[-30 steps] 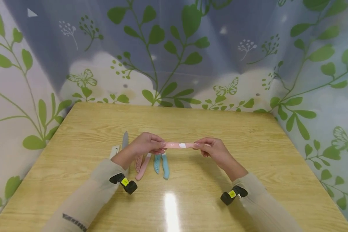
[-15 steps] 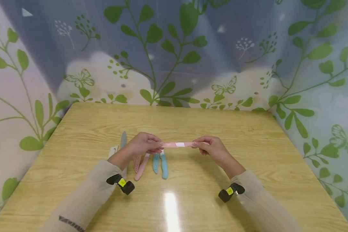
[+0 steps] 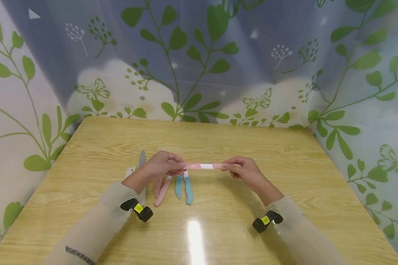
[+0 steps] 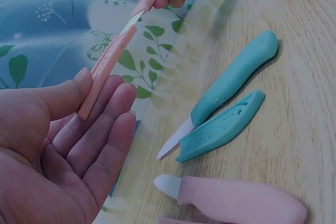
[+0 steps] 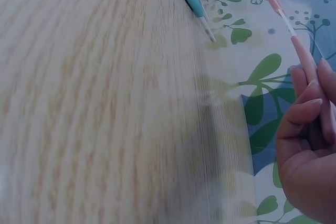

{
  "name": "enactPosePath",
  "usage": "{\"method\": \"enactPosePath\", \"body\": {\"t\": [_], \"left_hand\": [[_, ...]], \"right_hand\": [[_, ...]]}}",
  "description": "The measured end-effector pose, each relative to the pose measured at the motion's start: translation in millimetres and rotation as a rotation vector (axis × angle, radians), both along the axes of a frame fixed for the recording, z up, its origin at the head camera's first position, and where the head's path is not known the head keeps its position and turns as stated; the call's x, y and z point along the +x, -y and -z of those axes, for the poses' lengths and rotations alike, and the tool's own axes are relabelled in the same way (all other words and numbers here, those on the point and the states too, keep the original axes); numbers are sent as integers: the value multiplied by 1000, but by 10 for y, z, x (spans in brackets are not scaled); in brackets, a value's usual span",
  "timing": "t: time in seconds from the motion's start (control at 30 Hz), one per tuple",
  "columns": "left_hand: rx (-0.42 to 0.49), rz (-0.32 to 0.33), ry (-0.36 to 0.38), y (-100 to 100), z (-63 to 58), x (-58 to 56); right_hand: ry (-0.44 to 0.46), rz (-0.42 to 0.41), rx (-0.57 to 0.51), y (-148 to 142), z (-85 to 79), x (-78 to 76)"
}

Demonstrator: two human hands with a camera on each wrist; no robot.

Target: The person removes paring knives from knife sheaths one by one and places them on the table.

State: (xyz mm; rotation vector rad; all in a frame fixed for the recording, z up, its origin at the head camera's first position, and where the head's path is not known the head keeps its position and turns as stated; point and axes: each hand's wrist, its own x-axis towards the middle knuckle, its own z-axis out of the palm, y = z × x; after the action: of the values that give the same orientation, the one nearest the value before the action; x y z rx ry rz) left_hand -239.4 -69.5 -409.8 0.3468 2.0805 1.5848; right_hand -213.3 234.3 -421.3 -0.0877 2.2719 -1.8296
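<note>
Above the table, my left hand (image 3: 167,163) pinches the pink sheath (image 4: 110,66) of a small paring knife between thumb and fingers. My right hand (image 3: 245,171) grips the pink handle (image 5: 303,56) of the same knife. A stretch of white blade (image 3: 206,166) shows between sheath and handle, its tip hidden inside the sheath. Below the left hand lie a teal paring knife (image 4: 236,77) and its teal sheath (image 4: 223,127), side by side. Beside these is a second pink knife (image 4: 241,198), with a pink sheath (image 3: 157,186) next to it.
A larger knife (image 3: 142,159) lies on the wooden table (image 3: 252,143) at the left, partly hidden by the left forearm. A white piece (image 3: 131,170) lies next to it. A leaf-patterned curtain (image 3: 202,73) hangs along the table's back and sides.
The hands have drawn slightly apart. The left hand and sheath have shifted a little left, and more white blade shows than a second ago.
</note>
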Motion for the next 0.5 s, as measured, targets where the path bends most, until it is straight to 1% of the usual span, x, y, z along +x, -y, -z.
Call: {"method": "enactPosePath", "body": {"t": [0.1, 0.3, 0.5], "left_hand": [[2, -7, 4, 13, 9, 6], [2, 8, -1, 28, 33, 7], [8, 0, 2, 60, 20, 9]], "right_hand": [[5, 2, -6, -7, -2, 11], [4, -19, -42, -28, 8, 19], [-1, -14, -49, -33, 22, 14]]}}
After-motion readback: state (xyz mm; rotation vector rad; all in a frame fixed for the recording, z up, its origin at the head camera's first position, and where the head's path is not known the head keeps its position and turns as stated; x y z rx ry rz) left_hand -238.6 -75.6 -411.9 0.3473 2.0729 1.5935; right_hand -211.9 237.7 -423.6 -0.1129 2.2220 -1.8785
